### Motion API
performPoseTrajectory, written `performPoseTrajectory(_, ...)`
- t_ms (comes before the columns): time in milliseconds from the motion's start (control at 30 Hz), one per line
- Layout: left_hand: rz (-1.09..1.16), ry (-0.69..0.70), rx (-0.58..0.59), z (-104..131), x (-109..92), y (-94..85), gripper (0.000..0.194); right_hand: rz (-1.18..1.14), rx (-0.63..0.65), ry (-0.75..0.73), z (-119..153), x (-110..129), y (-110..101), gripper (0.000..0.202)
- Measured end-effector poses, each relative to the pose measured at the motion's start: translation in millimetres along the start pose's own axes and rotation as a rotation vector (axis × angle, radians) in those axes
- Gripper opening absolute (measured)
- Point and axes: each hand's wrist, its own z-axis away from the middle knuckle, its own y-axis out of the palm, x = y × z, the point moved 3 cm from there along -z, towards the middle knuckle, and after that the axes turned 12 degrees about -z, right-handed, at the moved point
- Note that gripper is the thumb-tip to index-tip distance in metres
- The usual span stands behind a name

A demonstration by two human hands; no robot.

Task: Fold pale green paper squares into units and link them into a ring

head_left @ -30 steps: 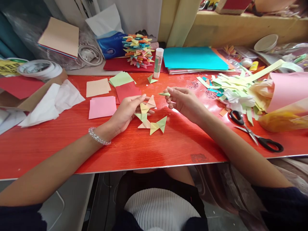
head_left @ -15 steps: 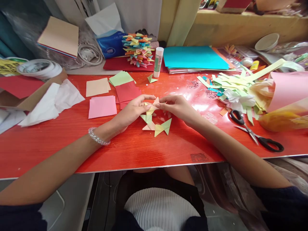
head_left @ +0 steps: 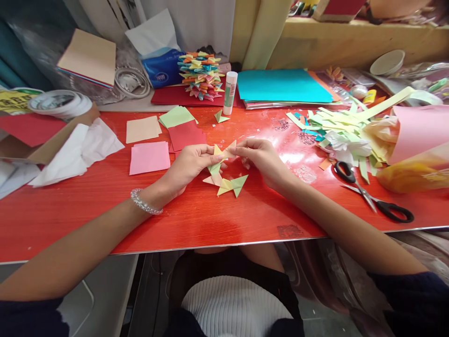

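Observation:
A chain of folded paper pieces (head_left: 225, 185), in green, yellow and pale pink, curves open on its right side above the red table (head_left: 196, 220). My left hand (head_left: 191, 164) pinches its upper left part, by a yellow point. At the top end, the fingers of my right hand (head_left: 257, 157) are closed on a peach folded piece (head_left: 230, 149). The fingertips of both hands are close together. One loose green folded piece (head_left: 220, 117) lies behind them, beside an upright glue stick (head_left: 230, 92).
Pink (head_left: 149, 157), beige (head_left: 143, 129), red (head_left: 187, 135) and green (head_left: 177, 116) paper squares lie left of centre. Black-handled scissors (head_left: 372, 194) and paper strips (head_left: 340, 124) are at the right. A multicoloured folded-paper model (head_left: 201, 76) stands behind.
The chain has shifted and turned slightly to the left. The peach piece now tilts up to the right, with more of it showing between my hands.

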Motion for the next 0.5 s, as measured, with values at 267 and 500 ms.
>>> performPoseTrajectory(267,0.023,-0.012,-0.006,2,-1,-0.3,0.022,-0.064,-0.022,0.001,-4,-2,-3,0.024)
performPoseTrajectory(500,0.075,-0.073,0.100,-4,3,-1.0,0.026,0.224,-0.106,-0.020,-28,-1,-44,0.021)
